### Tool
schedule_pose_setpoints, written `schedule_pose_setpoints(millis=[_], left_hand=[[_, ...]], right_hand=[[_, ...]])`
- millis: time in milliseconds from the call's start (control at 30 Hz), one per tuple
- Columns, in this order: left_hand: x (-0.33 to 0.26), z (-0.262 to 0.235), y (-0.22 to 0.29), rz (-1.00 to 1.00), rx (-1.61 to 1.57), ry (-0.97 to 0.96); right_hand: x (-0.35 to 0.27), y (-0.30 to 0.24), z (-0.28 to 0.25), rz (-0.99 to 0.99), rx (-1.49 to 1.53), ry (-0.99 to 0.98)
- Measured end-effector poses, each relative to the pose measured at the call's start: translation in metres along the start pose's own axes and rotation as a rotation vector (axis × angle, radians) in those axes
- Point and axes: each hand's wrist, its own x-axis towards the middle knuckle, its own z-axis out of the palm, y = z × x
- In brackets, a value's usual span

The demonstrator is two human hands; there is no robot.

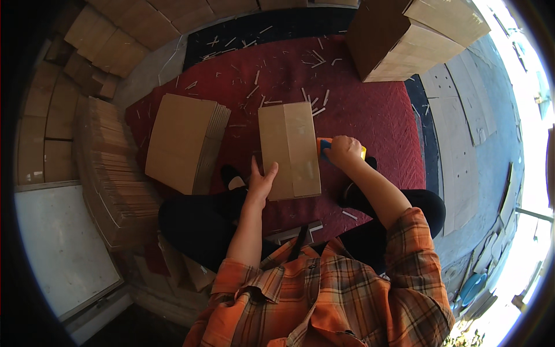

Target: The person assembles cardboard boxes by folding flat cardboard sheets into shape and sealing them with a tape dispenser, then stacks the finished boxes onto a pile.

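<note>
Left hand (263,180) — fingers spread, thumb over left edge of cardboard box (289,147) | right hand (345,152) — wrapped around tape dispenser (325,144) beside box | box: mid red rug (381,115), flattened cartons (178,139) toward rug's left edge

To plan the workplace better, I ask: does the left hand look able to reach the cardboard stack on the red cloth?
Probably yes: the left hand is at the box, and the stack lies close, with mainly cloth and a shoe between.
</note>
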Motion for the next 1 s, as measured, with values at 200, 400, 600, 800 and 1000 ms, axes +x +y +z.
schedule_pose_setpoints(millis=[200,400,600,800,1000], left_hand=[[-0.010,0.020,-0.010,0.156,-0.055,-0.099],[-0.084,0.070,-0.010,-0.122,-0.498,-0.057],[-0.058,0.095,-0.038,-0.224,-0.532,-0.170],[-0.035,0.052,-0.023,-0.437,-0.335,-0.485],[-0.048,0.011,0.029,-0.029,-0.225,-0.554]], right_hand=[[0.012,-0.022,-0.030,-0.122,-0.012,0.091],[0.038,-0.064,-0.072,-0.439,-0.199,0.096],[0.077,-0.095,-0.052,-0.699,-0.516,0.016],[0.068,-0.076,-0.077,-0.562,-0.285,0.153],[-0.008,-0.028,-0.135,-0.396,0.481,-0.061]])
